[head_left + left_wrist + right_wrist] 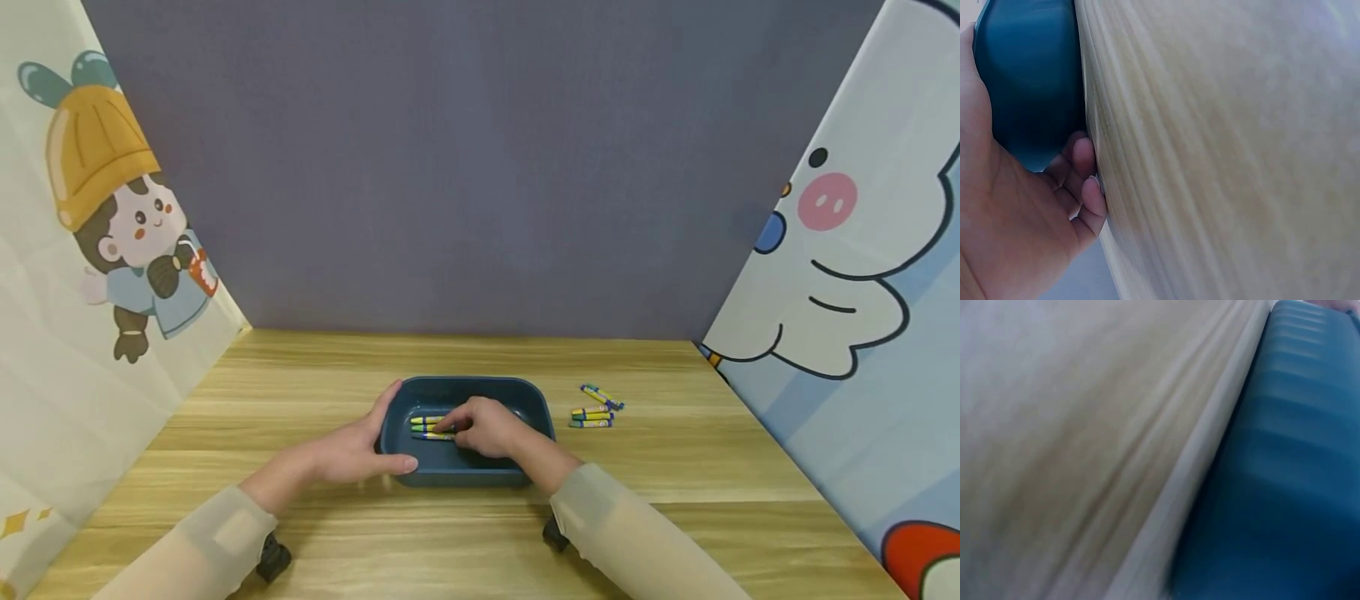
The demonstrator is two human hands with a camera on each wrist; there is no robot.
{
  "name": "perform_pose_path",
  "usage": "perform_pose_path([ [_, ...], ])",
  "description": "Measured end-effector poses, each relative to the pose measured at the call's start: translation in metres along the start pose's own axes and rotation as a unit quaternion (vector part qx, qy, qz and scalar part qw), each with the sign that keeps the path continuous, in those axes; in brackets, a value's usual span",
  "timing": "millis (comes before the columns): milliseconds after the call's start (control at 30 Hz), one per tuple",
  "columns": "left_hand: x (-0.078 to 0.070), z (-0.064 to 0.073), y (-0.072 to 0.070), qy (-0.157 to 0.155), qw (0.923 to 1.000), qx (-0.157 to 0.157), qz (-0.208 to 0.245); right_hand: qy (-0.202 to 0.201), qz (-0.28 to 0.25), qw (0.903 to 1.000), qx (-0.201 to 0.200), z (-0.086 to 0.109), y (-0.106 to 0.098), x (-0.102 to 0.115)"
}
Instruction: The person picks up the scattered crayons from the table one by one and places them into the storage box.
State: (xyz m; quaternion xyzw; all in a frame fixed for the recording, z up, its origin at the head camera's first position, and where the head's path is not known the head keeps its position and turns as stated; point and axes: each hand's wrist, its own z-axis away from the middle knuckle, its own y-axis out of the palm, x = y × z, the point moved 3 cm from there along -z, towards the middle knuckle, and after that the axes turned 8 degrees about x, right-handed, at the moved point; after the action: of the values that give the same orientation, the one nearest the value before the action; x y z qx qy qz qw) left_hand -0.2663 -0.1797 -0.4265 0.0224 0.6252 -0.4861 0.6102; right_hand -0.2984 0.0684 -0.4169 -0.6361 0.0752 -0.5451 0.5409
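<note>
A dark blue rectangular tray [480, 477] sits on the wooden table, its outer wall also showing in both wrist views. My left hand [348, 454] holds the tray's left end, thumb along the near rim; in the left wrist view some fingers [1093, 197] curl low beside the tray wall [1035, 69]. Reaching inside, my right hand [487, 429] pinches at the right ends of three yellow-wrapped crayons [422, 428]. They lie side by side, their tips yellow, green and blue. The right fingers partly cover them.
Several more crayons [592, 417] lie on the table [675, 467] to the right of the tray. A grey panel [480, 167] stands behind the table, with cartoon-printed sheets at the left [45, 333] and right [877, 275].
</note>
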Motion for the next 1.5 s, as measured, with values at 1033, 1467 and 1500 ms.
perform_pose_path([
  [1033,0.001,0.000,0.001,-0.005,1.0000,-0.003,-0.005,-0.031,-0.010,0.9986,-0.041,0.007,-0.012,0.001],
  [1467,-0.001,-0.002,0.002,-0.003,0.9999,-0.010,0.001,-0.074,-0.093,0.9908,-0.065,0.045,-0.059,-0.002],
  [1500,-0.001,-0.002,0.002,-0.004,0.9999,-0.012,0.001,-0.077,-0.100,0.9896,-0.069,0.049,-0.064,-0.004],
])
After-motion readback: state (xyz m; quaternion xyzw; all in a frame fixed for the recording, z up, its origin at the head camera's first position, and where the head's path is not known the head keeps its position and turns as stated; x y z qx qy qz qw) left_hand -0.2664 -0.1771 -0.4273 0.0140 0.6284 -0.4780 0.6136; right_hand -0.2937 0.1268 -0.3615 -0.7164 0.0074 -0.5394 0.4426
